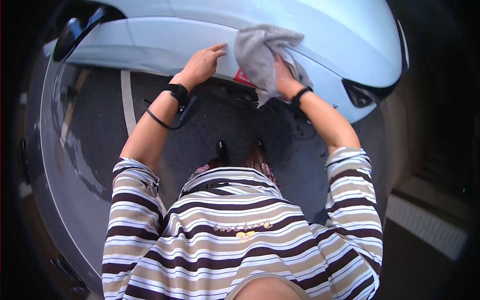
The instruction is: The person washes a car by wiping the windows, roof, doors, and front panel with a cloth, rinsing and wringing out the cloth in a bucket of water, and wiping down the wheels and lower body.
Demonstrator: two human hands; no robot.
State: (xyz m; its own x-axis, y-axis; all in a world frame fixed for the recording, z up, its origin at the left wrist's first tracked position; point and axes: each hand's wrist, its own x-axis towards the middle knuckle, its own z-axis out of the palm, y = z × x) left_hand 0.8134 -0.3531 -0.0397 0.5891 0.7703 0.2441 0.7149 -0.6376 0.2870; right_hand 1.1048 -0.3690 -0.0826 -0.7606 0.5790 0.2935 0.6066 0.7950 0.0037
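Note:
A grey cloth (255, 55) lies bunched against the pale blue car body (165, 37). My right hand (285, 77) is on the cloth, its fingers partly hidden in the folds, and holds it against the panel. My left hand (202, 65) is beside the cloth, at the lower edge of the panel. Its fingers are stretched toward the car and it holds nothing; whether the fingertips touch the paint I cannot tell. A red patch with white marks (242, 76) shows partly from behind the cloth's lower left edge.
A dark triangular recess (357, 94) sits in the bodywork at right. Dark paved ground (200, 130) with a white painted line (127, 100) lies below the car. At left is another grey vehicle-like surface (80, 200). A black cable loop (160, 122) hangs by my left wrist.

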